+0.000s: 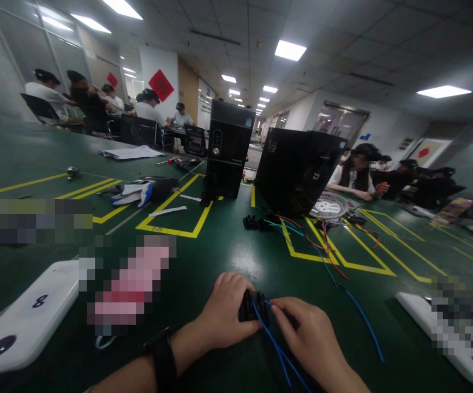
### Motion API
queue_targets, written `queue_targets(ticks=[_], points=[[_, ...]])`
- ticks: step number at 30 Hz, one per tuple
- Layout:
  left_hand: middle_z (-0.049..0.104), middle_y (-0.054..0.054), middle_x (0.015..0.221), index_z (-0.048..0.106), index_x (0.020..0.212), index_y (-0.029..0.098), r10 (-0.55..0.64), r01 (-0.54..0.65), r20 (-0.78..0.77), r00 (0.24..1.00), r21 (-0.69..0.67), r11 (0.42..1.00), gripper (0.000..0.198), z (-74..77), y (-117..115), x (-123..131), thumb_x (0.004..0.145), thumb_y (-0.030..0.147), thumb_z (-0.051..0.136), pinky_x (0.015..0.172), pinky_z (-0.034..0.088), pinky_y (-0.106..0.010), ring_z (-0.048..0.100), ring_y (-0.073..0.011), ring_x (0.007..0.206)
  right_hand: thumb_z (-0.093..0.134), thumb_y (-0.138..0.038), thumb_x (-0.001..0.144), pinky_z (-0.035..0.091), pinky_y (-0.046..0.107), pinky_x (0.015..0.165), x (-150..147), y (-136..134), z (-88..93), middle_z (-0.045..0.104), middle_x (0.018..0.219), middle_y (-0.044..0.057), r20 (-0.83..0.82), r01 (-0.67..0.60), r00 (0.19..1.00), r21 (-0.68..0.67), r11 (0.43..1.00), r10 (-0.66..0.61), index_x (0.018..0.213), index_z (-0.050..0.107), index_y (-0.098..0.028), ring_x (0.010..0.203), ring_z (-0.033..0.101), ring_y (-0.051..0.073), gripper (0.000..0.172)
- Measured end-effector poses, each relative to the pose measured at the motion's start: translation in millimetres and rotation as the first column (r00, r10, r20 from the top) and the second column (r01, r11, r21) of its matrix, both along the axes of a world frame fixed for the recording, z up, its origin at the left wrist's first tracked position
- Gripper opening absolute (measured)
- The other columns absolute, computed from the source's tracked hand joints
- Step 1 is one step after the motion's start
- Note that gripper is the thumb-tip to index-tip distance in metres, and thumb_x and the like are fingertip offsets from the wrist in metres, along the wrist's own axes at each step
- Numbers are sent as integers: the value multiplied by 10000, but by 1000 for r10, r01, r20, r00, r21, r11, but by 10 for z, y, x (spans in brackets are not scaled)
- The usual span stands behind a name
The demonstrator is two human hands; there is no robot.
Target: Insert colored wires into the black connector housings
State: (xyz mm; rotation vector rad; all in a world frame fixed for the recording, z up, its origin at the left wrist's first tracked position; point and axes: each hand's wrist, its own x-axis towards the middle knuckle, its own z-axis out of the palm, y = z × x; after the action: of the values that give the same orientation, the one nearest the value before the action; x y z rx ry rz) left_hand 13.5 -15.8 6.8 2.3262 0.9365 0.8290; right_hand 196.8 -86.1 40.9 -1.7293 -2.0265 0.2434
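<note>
- Head view: the black connector [251,307] sits right between the two sets of fingers, low over the green table [220,251].
- Left hand [223,315] is curled shut around the connector's left side, so it's the nearer one.
- Right hand [312,341] comes in from the right, thumb and forefinger pinched on the blue wires [276,348] just beside the connector's right face.
- The wires run lengthwise from that pinch back toward the person's body.
</note>
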Motion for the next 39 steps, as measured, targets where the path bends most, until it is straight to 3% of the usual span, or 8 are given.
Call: queue_targets(ticks=[7, 11, 16, 21, 26, 31, 35, 39], points=[[530, -28, 919, 508, 889, 210, -2, 2, -7, 1000, 9, 1000, 314, -11, 8, 9, 663, 338, 684, 827, 353, -377, 479, -240, 890, 462, -210, 889, 432, 241, 599, -75, 14, -61, 667, 736, 35, -7, -142, 989, 149, 979, 145, 933, 675, -195, 650, 614, 158, 218], [530, -24, 907, 506, 883, 213, -3, 3, 0, 1000, 8, 1000, 309, 4, 3, 9, 664, 340, 683, 823, 355, -376, 483, -236, 879, 478, -202, 885, 417, 234, 592, -21, 3, -33, 666, 736, 31, 80, -187, 980, 44, 981, 184, 957, 680, -215, 650, 610, 156, 215], [532, -23, 922, 511, 896, 218, -1, 1, -9, 1000, 1, 1000, 347, 3, 8, -3, 635, 329, 710, 829, 356, -383, 483, -244, 893, 472, -212, 889, 442, 238, 650, 45, -2, 7, 686, 808, 28, 100, -121, 988, 12, 993, 119, 964, 678, -242, 718, 634, 162, 222], [535, -28, 935, 513, 914, 214, -12, 12, -6, 1000, 8, 1000, 346, -9, 11, 1, 644, 318, 703, 835, 353, -385, 482, -244, 898, 456, -201, 889, 441, 253, 647, 6, 14, -46, 672, 772, 37, 95, -80, 993, 151, 985, 66, 914, 664, -210, 691, 621, 165, 209], [535, -30, 933, 510, 904, 211, -8, 8, -14, 1000, 11, 1000, 327, -20, 7, 10, 655, 321, 690, 847, 347, -392, 479, -246, 905, 443, -179, 894, 423, 259, 624, -39, 21, -130, 647, 724, 47, 160, -163, 980, 281, 946, 122, 928, 652, -171, 649, 592, 159, 212], [532, -26, 939, 508, 915, 218, -12, 12, -6, 1000, 12, 1000, 347, -16, 9, 1, 641, 307, 702, 865, 342, -392, 481, -245, 919, 458, -174, 891, 410, 259, 603, 23, 19, -84, 645, 724, 32, 290, -263, 933, 150, 953, 212, 1000, 656, -200, 642, 589, 155, 227], [538, -22, 926, 511, 914, 221, -20, 20, -5, 1000, 0, 1000, 346, -2, 15, -6, 648, 331, 703, 857, 346, -392, 487, -244, 907, 462, -189, 896, 422, 248, 633, 109, 29, -13, 661, 773, 22, 279, -238, 937, 65, 969, 211, 1008, 654, -233, 696, 612, 151, 227], [538, -21, 933, 512, 923, 219, -20, 20, -9, 1000, 7, 1000, 364, -9, 21, -7, 640, 331, 711, 857, 348, -392, 490, -242, 907, 451, -215, 905, 429, 250, 643, 138, 41, -16, 658, 765, 29, 257, -179, 956, 139, 974, 139, 951, 660, -218, 693, 609, 152, 214]])
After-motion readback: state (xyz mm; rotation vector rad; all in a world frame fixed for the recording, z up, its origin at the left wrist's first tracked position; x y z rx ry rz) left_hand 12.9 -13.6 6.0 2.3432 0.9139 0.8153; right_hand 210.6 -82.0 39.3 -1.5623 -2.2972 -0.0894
